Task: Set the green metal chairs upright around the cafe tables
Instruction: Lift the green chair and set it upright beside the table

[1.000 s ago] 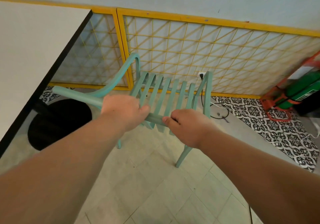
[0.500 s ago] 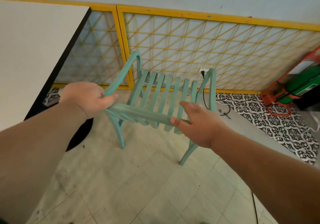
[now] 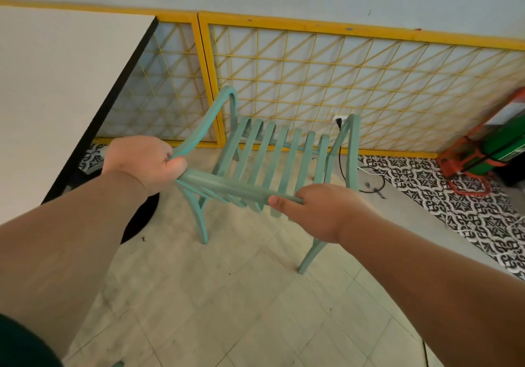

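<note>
Green metal chair is standing upright on its legs just beside the table, while the left hand and the right hand are each gripping its top rail.

Left hand is wrapped over the corner of the green chair, with its fingers curled out of sight behind the top rail. Right hand shows only a thumb, the other fingers tucked under that rail. The near right leg vanishes behind the wrist, upper part unseen. The table runs off the left edge, and its dark round base is mostly covered by the forearm. Far right, a green and orange object is smeared and cut by the edge, impossible to identify. A green scrap pokes in at the bottom edge, too little to name.
</note>
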Available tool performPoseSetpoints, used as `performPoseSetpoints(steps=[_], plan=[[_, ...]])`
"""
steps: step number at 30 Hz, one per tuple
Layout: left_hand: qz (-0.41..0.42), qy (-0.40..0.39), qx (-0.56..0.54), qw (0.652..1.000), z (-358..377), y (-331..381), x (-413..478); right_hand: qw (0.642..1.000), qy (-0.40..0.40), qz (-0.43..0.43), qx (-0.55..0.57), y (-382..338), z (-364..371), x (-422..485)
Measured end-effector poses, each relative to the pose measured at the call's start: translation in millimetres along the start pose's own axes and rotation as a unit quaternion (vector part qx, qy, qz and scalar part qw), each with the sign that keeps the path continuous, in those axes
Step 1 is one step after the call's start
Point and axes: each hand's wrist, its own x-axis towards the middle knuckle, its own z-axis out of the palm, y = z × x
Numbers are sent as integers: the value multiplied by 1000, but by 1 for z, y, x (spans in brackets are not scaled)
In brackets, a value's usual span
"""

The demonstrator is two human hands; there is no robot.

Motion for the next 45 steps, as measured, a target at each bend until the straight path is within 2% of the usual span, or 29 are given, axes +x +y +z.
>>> performPoseSetpoints(steps=[11, 17, 20, 22, 25, 30, 35, 45], plan=[[-15, 8, -9, 1000, 5, 0, 3, 1000, 5, -18, 5, 2, -1, 0], [12, 26, -22, 999, 7, -5, 8, 995, 95, -7, -20, -7, 2, -6], [11, 21, -36, 999, 6, -7, 6, 998, 51, 19, -40, -23, -3, -3], [10, 22, -40, 999, 3, -6, 6, 998, 24, 10, -57, -39, -5, 11], [17, 28, -32, 999, 5, -7, 6, 997, 24, -21, -65, -65, -4, 32], [16, 39, -38, 998, 6, -8, 7, 997, 77, -4, -28, -70, -2, 34], [-3, 30, -48, 998, 4, -1, 5, 986, 157, -13, -53, -68, 2, 24], [-67, -25, -52, 996, -9, 33, -19, 982, 156, -37, -97, -40, -8, 17]])
